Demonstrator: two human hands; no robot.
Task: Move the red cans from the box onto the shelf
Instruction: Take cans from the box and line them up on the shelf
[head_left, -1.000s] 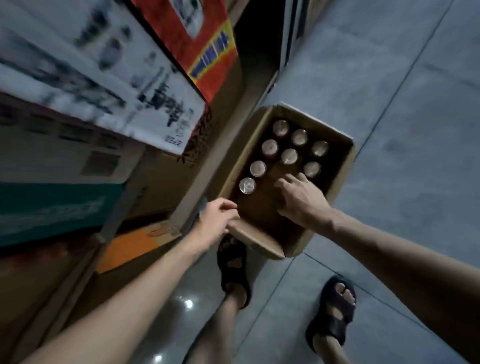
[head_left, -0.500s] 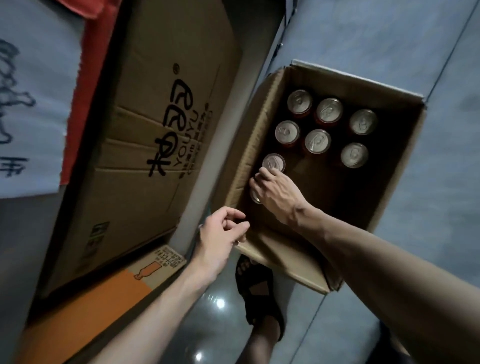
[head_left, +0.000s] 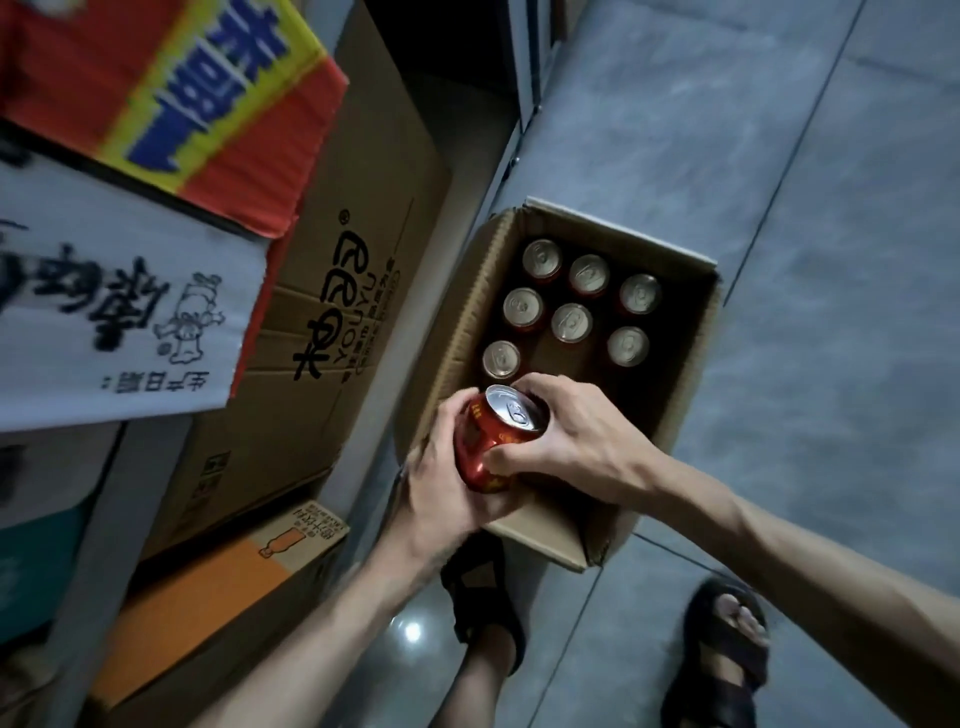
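While both hands meet on one can, the shelf (head_left: 111, 571) fills everything to the left of the grip, stacked with a brown carton (head_left: 337, 312), a white carton (head_left: 119, 322), a red and yellow carton (head_left: 182, 93) and an orange carton (head_left: 208, 587). Directly under and beyond the grip, the box (head_left: 691, 374) stands open on the grey floor. The left hand (head_left: 441, 499) wraps its fingers round the near side and base of the red can (head_left: 498, 436). The right hand (head_left: 587, 436) clamps the top half from the far side, with its thumb low on the wall. Tilted with its silver lid facing up and away, the can hangs above the box's near end. Seven remaining cans (head_left: 571, 322) stand upright just past the grip.

As I judge it, this is a handover or a joint lift. If one hand lets go before the other has a sure hold, the smooth can may slip back into the box and dent or knock over the nearest upright one. A hasty swing to the left could also catch the box rim or a carton edge.

No free shelf space shows, so where the can will stand cannot be told. The cartons are cut off at the left and top edges, their print is blurred, and the hands cover the box's near floor.
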